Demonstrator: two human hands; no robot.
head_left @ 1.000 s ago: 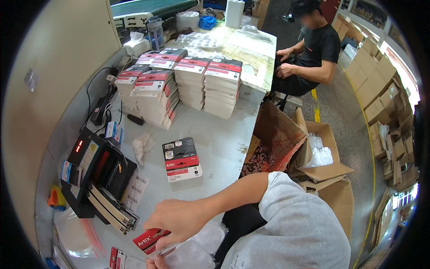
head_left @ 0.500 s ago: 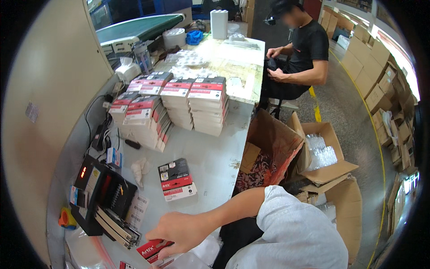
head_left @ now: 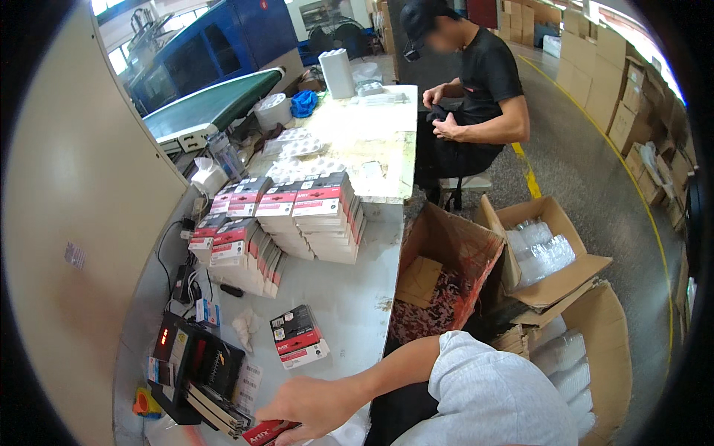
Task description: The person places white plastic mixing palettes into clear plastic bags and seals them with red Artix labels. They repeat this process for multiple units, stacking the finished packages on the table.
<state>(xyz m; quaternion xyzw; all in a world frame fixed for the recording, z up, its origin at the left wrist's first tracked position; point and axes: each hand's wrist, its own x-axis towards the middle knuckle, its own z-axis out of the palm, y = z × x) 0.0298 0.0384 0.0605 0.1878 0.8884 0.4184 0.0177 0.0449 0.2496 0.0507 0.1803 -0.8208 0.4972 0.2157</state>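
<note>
Pale grey and worn at its edge, the desk stretched away before me, with a black machine and its glowing red display standing on it. Closest to me, right of the machine's near end, my right hand was clamped on a red and black card; the card was just beside the machine, though I could not tell whether they touched. My left hand was out of view, so I could not tell its state. An orange and yellow object sat to the machine's left. Along its right side lay a label sheet, and somewhat beyond, also to the right, a crumpled white tissue and a small pile of cards. Just past the machine was a blue and white box. Farther beyond it rose tall stacks of cards. Well to the machine's right, a carton on the floor held clear plastic pieces. Far beyond the machine and to its right, a person in black sat with both hands at a small dark thing; a green conveyor belt stretched far behind the machine.
</note>
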